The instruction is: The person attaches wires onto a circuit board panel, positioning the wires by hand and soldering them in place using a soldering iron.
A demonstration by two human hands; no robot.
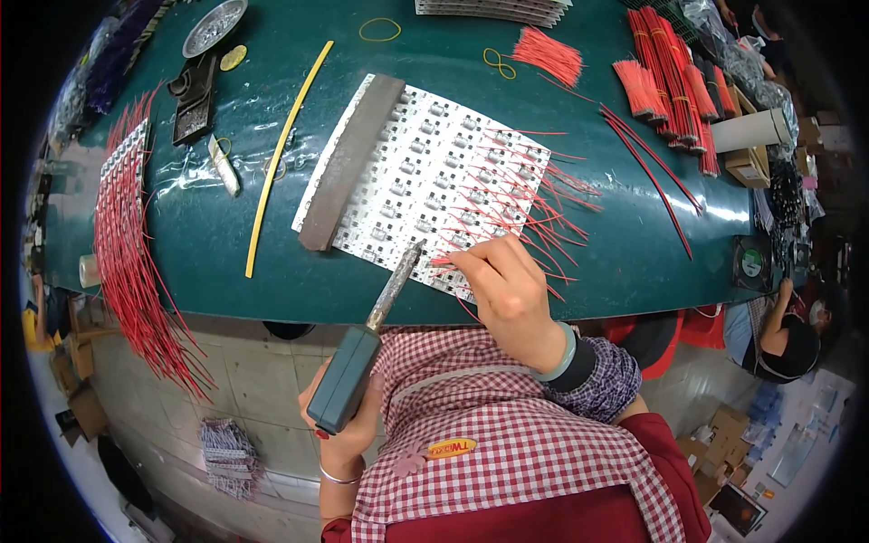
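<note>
- The left hand (348,425), low in the frame just left of centre, is wrapped tight around the teal handle of a soldering iron (367,348); its metal shaft slants up and right, the tip reaching the near edge of the white circuit panel (425,172).
- The right hand (507,290), centre of the frame, rests on the panel's near right corner, fingers pinched together on a thin red wire (441,261) just beside the iron's tip.
- The panel lies in the middle of the green desk (199,217), a grey flat bar (351,163) laid across its left side, and many red wires fanning off its right edge.
- Upper left: a round metal dish (214,25); I can't make out what's in it. Below it sits a dark tray (195,113), contents also unclear.
- A long yellow strip (285,154) runs diagonally left of the panel.
- Bundles of red wires (670,77) are stacked at upper right, with a cardboard box (747,167) beside them, contents hidden.
- A row of red wires (131,235) hangs over the desk's left edge.
</note>
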